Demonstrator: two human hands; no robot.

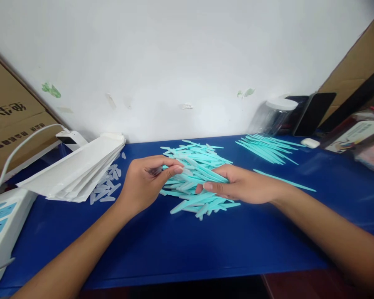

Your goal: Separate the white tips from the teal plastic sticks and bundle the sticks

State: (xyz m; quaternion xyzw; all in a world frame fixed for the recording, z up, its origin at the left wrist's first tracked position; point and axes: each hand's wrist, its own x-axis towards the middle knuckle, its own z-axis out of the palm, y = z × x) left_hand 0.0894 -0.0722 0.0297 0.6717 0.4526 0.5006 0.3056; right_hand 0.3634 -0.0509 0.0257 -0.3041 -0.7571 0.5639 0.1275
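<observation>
A heap of slim teal sticks (205, 203), tapered and with pale translucent ends, lies mid-table under both hands. My right hand (237, 182) is closed around a teal stick (216, 176) over the heap, its pale end pointing left. Thumb and forefinger pinched, my left hand (146, 176) is close to that end; whatever lies between the fingertips is too small to make out. Left of this hand are small translucent sleeve-like pieces (107, 185). Farther right, a bundle of teal sticks (268, 147) fans out near the wall, and one single teal stick (294, 182) lies behind my right forearm.
White paper envelopes (77, 166) are stacked at left, beside a power strip (9, 224) and a white device (70, 139) with a cable. A clear jar (272, 116), a dark phone (316, 112), a white earbud case (311, 143) and a bottle (355, 131) stand at right.
</observation>
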